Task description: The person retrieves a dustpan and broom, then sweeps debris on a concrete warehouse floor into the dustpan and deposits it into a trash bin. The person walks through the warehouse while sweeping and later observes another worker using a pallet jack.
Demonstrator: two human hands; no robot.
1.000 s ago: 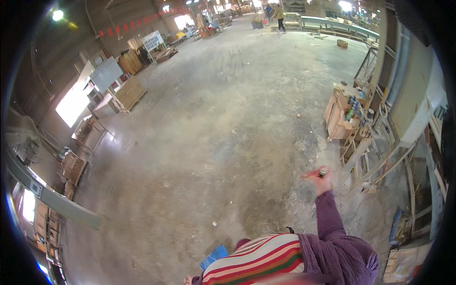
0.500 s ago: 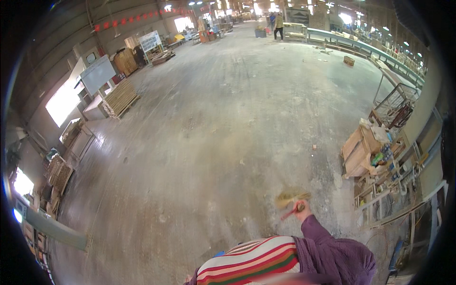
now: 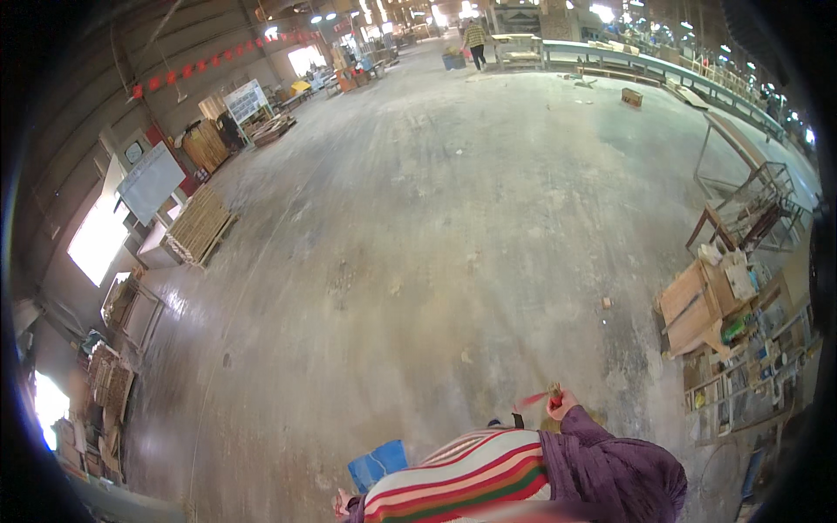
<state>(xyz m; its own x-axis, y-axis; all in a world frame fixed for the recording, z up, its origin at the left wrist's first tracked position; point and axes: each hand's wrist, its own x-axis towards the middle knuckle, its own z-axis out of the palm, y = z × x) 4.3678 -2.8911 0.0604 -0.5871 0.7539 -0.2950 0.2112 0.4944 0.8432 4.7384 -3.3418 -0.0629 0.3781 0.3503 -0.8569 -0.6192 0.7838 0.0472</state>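
Observation:
My right hand (image 3: pixel 562 406), at the end of a purple sleeve, is closed round the handle of a straw broom (image 3: pixel 555 390). A red strip (image 3: pixel 529 401) sticks out to the left of the grip. Most of the broom's straw head is hidden behind my hand and sleeve. At the lower edge, left of my striped top (image 3: pixel 471 471), my left hand (image 3: pixel 341 503) shows only in part, its fingers too small to read. Close to it is a flat blue piece (image 3: pixel 377 465), like a dustpan; whether my left hand holds it, I cannot make out.
A wide concrete floor (image 3: pixel 375 261) stretches ahead. Stacked wood strips (image 3: pixel 200 228) and a whiteboard (image 3: pixel 151 183) line the left. To the right stand a wooden box (image 3: pixel 693 305) and a metal frame (image 3: pixel 758 209). Far off, a person (image 3: pixel 475 44) stands near a long conveyor (image 3: pixel 628 63).
My right hand has moved slightly down, and the straw head has swung from beyond it to behind it. More of the blue piece and my left hand has come into sight. The view has shifted.

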